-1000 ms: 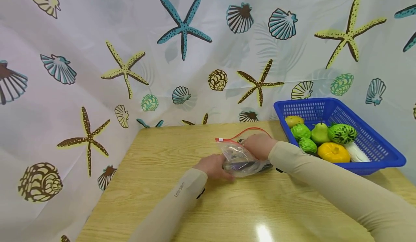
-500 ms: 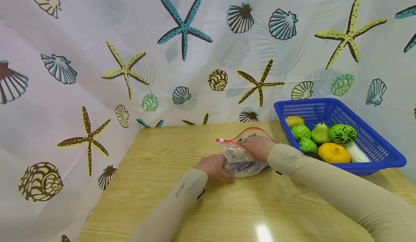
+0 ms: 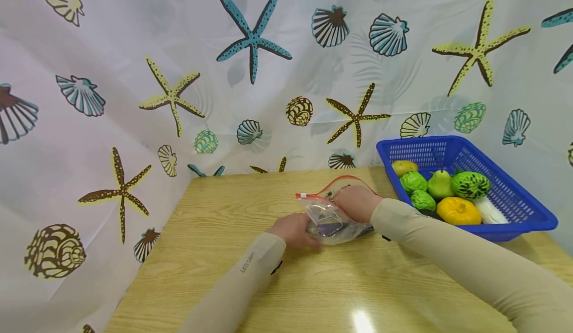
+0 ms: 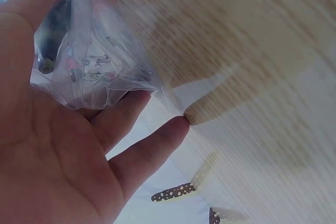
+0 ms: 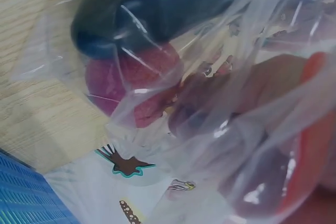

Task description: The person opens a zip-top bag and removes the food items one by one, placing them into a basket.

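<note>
A clear zip bag (image 3: 315,209) with a red zip edge lies on the table, its mouth spread. My left hand (image 3: 292,228) holds the bag's left end, thumb on one side and fingers on the other; two fingertips reach the tabletop in the left wrist view. Through the mouth, my right hand (image 3: 356,201) reaches into the bag. Inside, the right wrist view shows a long dark glossy eggplant-like piece (image 5: 152,17) and a pinkish-red round piece (image 5: 134,80). The right fingertips are right at the round piece; plastic and glare blur them, so I cannot tell whether they grip it.
A blue plastic basket (image 3: 530,204) stands at the right, behind the right forearm. It holds a yellow pumpkin (image 3: 457,210), a pear (image 3: 440,184), green pieces and a white one. A shell-and-starfish curtain (image 3: 277,139) hangs behind the wooden table (image 3: 215,213).
The right hand shifts slightly inside the bag, and the bag's plastic and contents move a little with it. The left hand stays at the bag's left end.
</note>
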The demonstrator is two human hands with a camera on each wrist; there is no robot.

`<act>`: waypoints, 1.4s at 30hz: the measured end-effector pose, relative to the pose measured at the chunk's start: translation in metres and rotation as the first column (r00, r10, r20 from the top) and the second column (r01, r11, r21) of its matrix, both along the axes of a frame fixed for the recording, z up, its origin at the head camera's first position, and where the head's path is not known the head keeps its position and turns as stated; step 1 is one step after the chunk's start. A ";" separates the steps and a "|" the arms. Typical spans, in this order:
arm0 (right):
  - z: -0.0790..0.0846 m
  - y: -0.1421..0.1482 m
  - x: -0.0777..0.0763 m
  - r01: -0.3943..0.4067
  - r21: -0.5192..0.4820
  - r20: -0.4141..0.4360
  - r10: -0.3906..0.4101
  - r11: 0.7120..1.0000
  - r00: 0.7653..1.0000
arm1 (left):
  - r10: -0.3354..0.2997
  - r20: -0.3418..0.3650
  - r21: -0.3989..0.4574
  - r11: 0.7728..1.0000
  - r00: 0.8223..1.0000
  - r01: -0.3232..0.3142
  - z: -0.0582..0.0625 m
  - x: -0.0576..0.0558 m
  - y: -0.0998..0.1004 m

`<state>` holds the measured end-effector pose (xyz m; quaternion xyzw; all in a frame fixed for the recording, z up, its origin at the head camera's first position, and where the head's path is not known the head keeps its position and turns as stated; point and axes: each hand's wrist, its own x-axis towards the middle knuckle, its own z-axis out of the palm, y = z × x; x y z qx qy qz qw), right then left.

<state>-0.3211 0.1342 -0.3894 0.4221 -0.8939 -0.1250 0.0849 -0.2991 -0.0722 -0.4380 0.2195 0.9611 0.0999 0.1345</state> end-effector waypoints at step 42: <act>0.098 0.157 -0.014 0.404 -0.409 0.260 -0.320 0.819 0.911 | 0.031 -0.035 -0.002 1.000 0.999 -0.031 -0.002 0.004 -0.003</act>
